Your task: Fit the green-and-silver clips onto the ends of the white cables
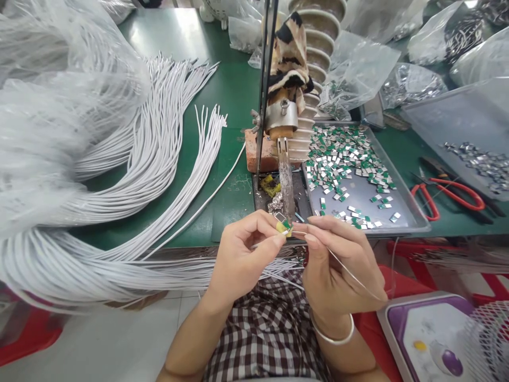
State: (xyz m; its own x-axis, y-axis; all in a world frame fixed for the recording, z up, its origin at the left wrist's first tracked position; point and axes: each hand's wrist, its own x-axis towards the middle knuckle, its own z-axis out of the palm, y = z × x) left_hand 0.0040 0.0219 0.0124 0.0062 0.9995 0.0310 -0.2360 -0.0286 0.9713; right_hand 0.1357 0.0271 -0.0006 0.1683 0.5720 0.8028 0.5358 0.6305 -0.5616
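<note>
— In the head view, what to look at first?

— In the left hand, a small board, pinched between thumb and forefinger, just at the tip of the iron. In the right hand, a thin wire, pinched also between thumb and forefinger, with the end toward the board. Touching the iron or not? Too small to tell.

— And how to work well here?

— By judgement: hold the board very steady, with fingertips well back from the metal, because probably hot. Bring the wire in gently, a little at a time, and do not push against the iron.

— Good. And on the table?

— Green surface. At the left, many white cables, partly under clear plastic. Near the iron, a brick. To the right, a tray with many loose boards; farther, cutters with red handles, near a bin of small metal parts.

— And in the room?

— Below, pale floor and checked cloth over the lap. At the lower right, a white and purple device; its use, impossible to tell.
</note>
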